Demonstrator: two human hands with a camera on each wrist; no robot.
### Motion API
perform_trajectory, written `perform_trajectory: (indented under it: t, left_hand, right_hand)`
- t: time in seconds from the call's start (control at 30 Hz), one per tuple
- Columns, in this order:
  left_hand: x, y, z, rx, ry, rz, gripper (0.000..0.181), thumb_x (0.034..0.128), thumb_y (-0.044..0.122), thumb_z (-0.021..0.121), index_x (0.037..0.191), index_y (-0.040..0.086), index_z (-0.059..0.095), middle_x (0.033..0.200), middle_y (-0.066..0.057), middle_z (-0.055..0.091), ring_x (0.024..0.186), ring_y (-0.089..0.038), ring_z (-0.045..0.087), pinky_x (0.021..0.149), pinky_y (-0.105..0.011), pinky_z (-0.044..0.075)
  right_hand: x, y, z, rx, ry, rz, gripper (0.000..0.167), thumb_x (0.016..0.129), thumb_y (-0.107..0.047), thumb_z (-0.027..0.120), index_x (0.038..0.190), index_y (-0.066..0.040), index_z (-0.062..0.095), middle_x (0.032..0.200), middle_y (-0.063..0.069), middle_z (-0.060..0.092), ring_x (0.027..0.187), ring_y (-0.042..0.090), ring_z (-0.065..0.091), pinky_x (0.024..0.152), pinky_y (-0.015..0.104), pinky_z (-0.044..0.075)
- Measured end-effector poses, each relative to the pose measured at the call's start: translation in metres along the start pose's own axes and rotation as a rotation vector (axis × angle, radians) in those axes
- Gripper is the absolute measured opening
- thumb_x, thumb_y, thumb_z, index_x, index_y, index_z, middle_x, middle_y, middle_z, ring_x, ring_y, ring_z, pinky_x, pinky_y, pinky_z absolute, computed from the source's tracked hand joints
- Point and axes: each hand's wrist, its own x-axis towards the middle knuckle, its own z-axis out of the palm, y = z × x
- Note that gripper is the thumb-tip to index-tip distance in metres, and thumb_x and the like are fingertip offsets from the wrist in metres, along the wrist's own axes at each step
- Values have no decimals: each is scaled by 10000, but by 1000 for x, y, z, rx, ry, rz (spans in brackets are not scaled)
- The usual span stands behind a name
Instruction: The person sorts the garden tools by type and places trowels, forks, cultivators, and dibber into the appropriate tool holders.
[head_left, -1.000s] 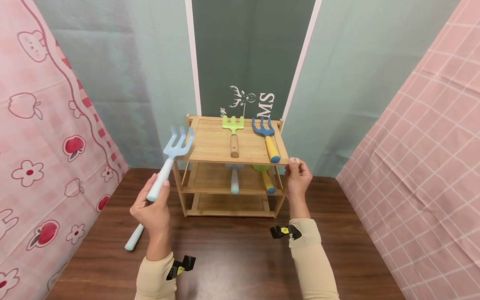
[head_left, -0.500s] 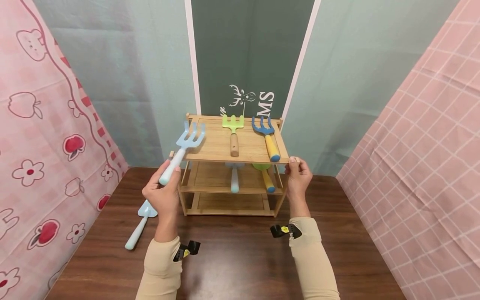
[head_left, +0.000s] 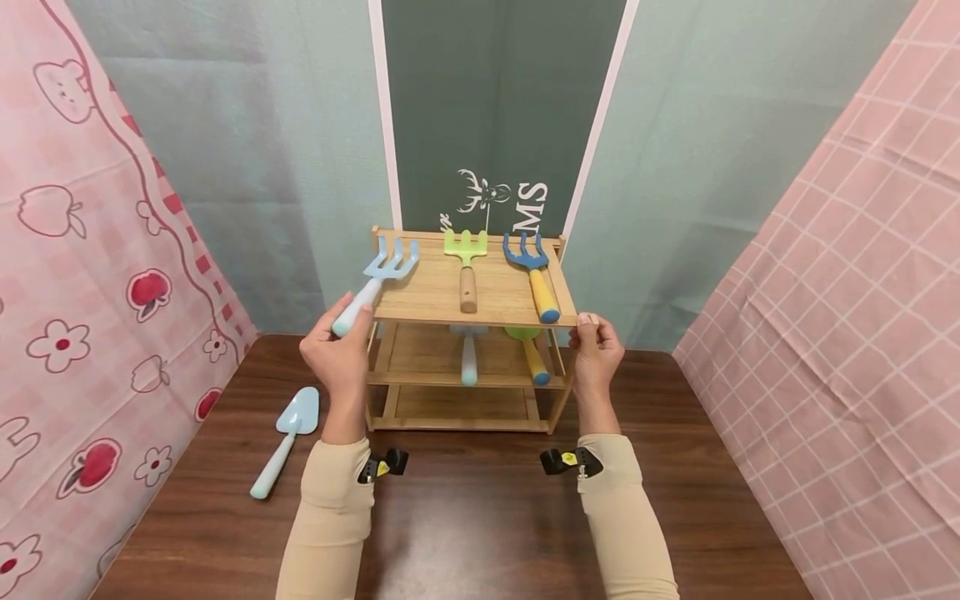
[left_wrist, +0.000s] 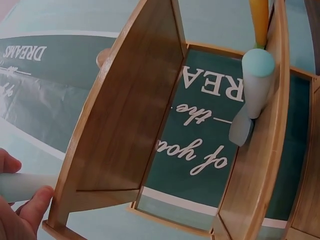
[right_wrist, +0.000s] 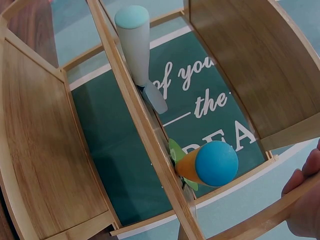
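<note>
My left hand [head_left: 337,358] pinches the pale handle of a light blue hand rake [head_left: 390,268] between thumb and fingers. Its tines lie over the left end of the top tier of a wooden rack [head_left: 431,302]; I cannot tell whether they touch the board. With thumb and curled fingers, my right hand [head_left: 597,350] grips the rack's front right corner. On that tier rest a green hand rake [head_left: 468,287] with a wooden handle and a blue hand rake [head_left: 542,292] with a yellow handle. The left wrist view shows the pale handle [left_wrist: 25,186] beside the rack's edge.
A light blue trowel [head_left: 298,412] lies on the brown table [head_left: 465,517], left of the rack. The middle tier bears a pale-handled tool [head_left: 469,362] and a green tool with a yellow handle [head_left: 536,365]. Curtains [head_left: 847,275] stand around the table.
My left hand has carried the light blue rake right and forward, from beside the rack to over its top tier. The trowel's blade has come into sight. My right hand stays put.
</note>
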Motion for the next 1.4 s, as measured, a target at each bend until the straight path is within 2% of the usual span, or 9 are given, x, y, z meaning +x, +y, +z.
perform_trajectory:
  t: [0.2,0.37,0.47,0.7,0.77,0.87,1.07,1.27,1.4]
  left_hand:
    - [11,-23,7,31,19,-19,240,739,80,759,975,48,730,963,-114,679,706,-93,607,600,-213,472]
    - [16,-27,10,99,-22,-11,275,733,138,762,992,51,729,977,-58,680,734,-114,607,599,-230,462]
    - [17,-25,9,133,-102,-12,303,754,136,728,1042,44,710,1032,-61,665,722,-103,591,573,-205,452]
    - [20,-10,8,166,-354,-43,407,799,38,617,1204,5,600,1214,-146,570,856,-172,556,606,-174,431]
    - [24,-18,9,197,-389,-11,417,794,64,637,1208,25,603,1204,-128,580,834,-168,571,596,-176,430]
    - [27,-18,10,290,-404,58,415,784,113,682,1187,40,620,1147,-130,613,748,-175,578,567,-204,419]
    - [30,-18,11,411,-380,222,393,742,130,760,1102,3,665,1017,-182,647,790,-243,646,685,-319,493]
    - [29,-20,9,495,-373,417,344,708,90,800,1000,-54,689,854,-191,627,663,-283,619,625,-389,486]
    - [27,-21,8,536,-362,476,339,684,94,823,963,-52,698,848,-187,624,665,-290,585,636,-415,449]
  right_hand:
    - [6,15,-9,-15,18,18,54,860,-6,609,845,-7,660,640,31,580,583,118,530,546,228,427]
    - [5,20,-10,-25,10,17,54,866,-34,621,844,-42,670,643,26,579,589,119,529,552,227,430]
    - [4,20,-10,-16,3,19,69,869,-25,614,840,-54,669,639,22,576,584,123,520,548,225,425]
    - [5,19,-9,-15,11,-10,38,857,-69,645,835,-51,671,631,36,566,571,133,504,541,226,416]
    - [7,22,-10,-23,16,-14,56,854,-88,654,843,-36,671,633,37,567,571,133,506,540,225,417]
    - [7,22,-10,-6,16,-10,76,853,-69,652,855,6,661,633,37,570,573,130,514,536,220,420]
    - [8,23,-11,23,5,6,66,862,-2,610,849,-29,668,633,39,577,572,127,525,528,219,426]
    - [5,15,-7,20,-11,1,94,859,13,595,849,-45,669,635,55,572,573,132,523,533,226,423]
    - [1,4,-2,22,-13,-7,95,856,13,590,843,-36,670,629,53,571,571,134,520,536,228,425]
